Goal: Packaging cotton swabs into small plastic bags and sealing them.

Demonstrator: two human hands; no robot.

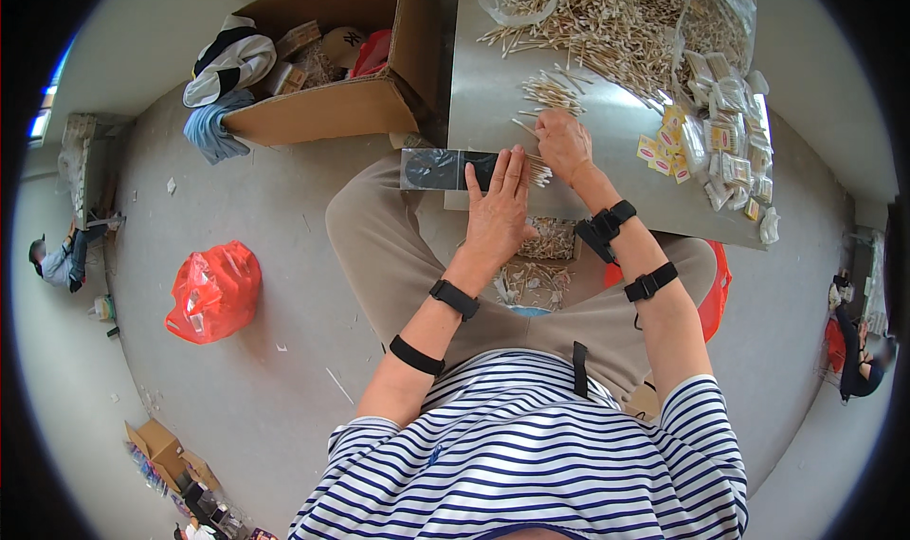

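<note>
My left hand (495, 208) lies with straight fingers across a flat clear plastic bag with a black panel (431, 169), which juts past the table's left edge. A small bunch of cotton swabs (539, 171) shows beside its fingertips, between my two hands. Closed, my right hand (566, 146) has its fingers curled down at the metal table (611, 184); a cotton swab (523, 127) sticks out from them, and whatever else they hold is hidden. Just beyond it lies a small loose pile of cotton swabs (552, 92).
A large heap of cotton swabs (607, 18) covers the far tabletop. Filled clear packs (730, 132) and yellow-white cards (668, 146) lie at right. An open carton (322, 109) stands left of the table; a red plastic bag (216, 292) sits on the floor. Other people are far off on both sides.
</note>
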